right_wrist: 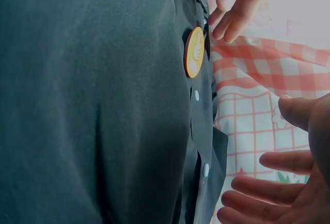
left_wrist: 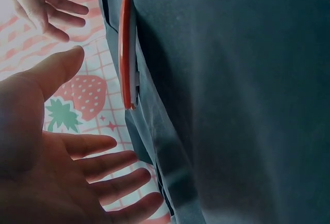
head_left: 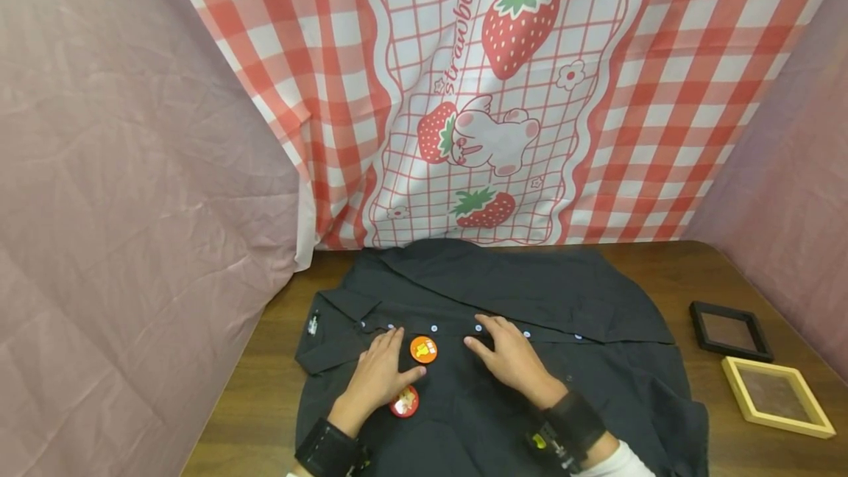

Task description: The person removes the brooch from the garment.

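Observation:
A dark button-up shirt (head_left: 490, 389) lies spread on the wooden table, its collar at the left and a row of white buttons (head_left: 433, 328) along its placket. Two round badges sit on it: an orange badge (head_left: 423, 350) and a red-rimmed badge (head_left: 404, 401), partly covered by my left hand in the head view. The left hand (head_left: 377, 374) hovers over the shirt beside both badges, fingers extended and thumb spread. To the right, my right hand (head_left: 513, 355) is held near the button row with fingers loosely extended. Both wrist views show the hands holding nothing.
At the table's right side lie a black frame (head_left: 732, 352) and a light yellow frame (head_left: 782, 425), one in front of the other. A red checked strawberry cloth (head_left: 609, 131) hangs at the back edge. Pink drapes (head_left: 132, 205) enclose the sides.

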Demonstrator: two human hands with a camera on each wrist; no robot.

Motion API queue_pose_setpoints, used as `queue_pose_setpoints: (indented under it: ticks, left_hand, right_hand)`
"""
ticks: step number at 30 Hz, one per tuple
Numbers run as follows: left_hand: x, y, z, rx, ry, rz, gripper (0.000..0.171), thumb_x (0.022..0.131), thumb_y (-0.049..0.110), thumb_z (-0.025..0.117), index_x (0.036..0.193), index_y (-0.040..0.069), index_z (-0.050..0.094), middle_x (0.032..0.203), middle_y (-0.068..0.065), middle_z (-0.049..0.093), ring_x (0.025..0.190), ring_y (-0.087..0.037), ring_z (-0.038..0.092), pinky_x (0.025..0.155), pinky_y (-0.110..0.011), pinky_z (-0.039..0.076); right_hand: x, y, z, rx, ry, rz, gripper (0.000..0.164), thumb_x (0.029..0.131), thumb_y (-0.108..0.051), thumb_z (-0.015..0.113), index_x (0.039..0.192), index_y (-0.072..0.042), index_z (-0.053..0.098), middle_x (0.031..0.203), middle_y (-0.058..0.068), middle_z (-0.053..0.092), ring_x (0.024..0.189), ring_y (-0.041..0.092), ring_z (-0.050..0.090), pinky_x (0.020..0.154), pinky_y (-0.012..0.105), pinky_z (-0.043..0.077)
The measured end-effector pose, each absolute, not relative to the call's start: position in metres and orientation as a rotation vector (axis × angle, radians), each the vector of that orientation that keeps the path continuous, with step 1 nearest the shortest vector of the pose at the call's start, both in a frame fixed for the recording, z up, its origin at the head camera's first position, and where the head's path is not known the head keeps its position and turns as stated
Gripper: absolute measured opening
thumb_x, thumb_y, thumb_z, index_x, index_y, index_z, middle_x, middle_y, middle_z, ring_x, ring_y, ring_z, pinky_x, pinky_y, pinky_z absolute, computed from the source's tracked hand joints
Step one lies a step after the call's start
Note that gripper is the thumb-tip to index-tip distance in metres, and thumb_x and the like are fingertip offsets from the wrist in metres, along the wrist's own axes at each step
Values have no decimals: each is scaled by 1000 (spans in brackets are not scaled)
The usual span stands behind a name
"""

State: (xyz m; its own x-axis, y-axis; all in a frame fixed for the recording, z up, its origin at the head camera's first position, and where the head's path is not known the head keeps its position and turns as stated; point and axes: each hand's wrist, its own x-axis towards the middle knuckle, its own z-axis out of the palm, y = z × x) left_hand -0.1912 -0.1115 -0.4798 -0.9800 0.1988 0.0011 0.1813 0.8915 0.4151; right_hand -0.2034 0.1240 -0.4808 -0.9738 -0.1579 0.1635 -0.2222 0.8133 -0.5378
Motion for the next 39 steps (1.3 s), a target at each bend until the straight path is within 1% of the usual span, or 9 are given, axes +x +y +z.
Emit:
queue_pose_setpoints:
  ticks: [24, 31, 39]
  left_hand:
    - [-193, -111, -484, 254, 2969, 657, 82, 81, 45, 75, 141, -2, 45, 147, -21, 47, 136, -41, 42, 107, -64, 35]
    - [-192, -111, -485, 249, 2971, 646, 83, 81, 46, 75, 141, -4, 46, 147, -21, 46, 135, -42, 42, 108, -63, 35]
    - [-192, -111, -484, 264, 2979, 651, 82, 81, 45, 75, 141, -2, 46, 146, -22, 47, 133, -43, 44, 107, -62, 36]
  right_hand:
    - [-205, 119, -483, 357, -2885, 866, 53, 91, -37, 67, 134, -7, 57, 128, 15, 62, 118, 33, 59, 99, 52, 48]
    - [-205, 115, -483, 342, -2907, 896, 53, 91, -36, 67, 135, -8, 57, 130, 15, 61, 120, 33, 58, 101, 52, 46]
    - [-204, 112, -485, 366, -2886, 908, 53, 91, -35, 68, 134, -6, 57, 129, 15, 62, 120, 33, 57, 102, 52, 46]
